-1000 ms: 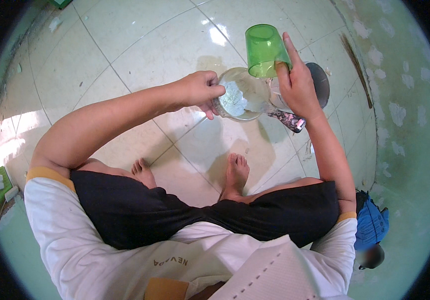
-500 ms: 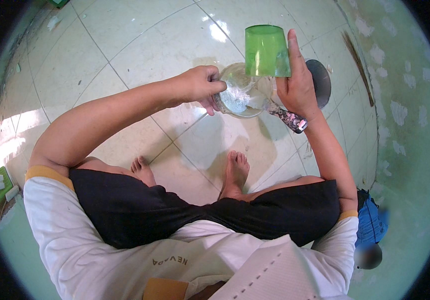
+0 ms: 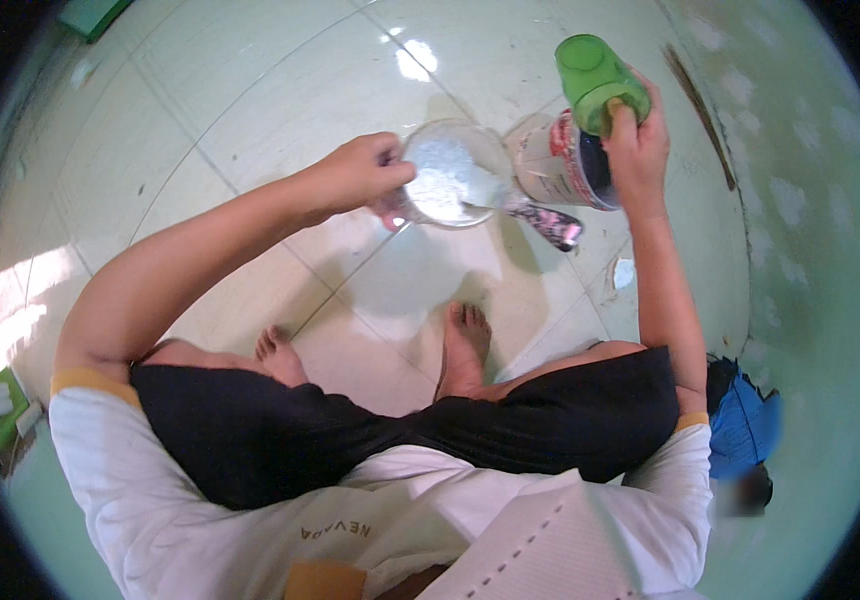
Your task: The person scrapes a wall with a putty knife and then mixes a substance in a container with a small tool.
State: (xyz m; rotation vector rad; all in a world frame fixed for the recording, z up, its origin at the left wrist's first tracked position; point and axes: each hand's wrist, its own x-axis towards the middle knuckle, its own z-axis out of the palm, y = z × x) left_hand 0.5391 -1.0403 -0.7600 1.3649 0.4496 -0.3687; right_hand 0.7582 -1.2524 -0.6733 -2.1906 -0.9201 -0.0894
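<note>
My left hand (image 3: 365,172) is closed on the rim of a round, clear bowl (image 3: 497,150) on the tiled floor. White powder or paste (image 3: 440,185) lies in the bowl. A scraper-like tool (image 3: 545,222) rests in it, blade in the white stuff, its dark, pink-patterned handle sticking out over the right rim. Up to the right, my right hand (image 3: 642,145) grips a tilted green see-through cup (image 3: 587,72), the thumb at its mouth. Just below the cup is a pale, red-marked bucket (image 3: 540,165) with a dark top, partly hidden by my hand.
My bare feet (image 3: 465,345) are on the tiles, nearer than the bowl. A thin stick broom (image 3: 702,120) lies along the peeling green wall (image 3: 800,230) at right. A blue bag (image 3: 742,420) is by my right elbow. Green items (image 3: 8,415) stand at far left.
My right hand has moved the green cup from above the bowl to above the bucket, turning and tilting it. The bowl, with my left hand on it, has shifted slightly left.
</note>
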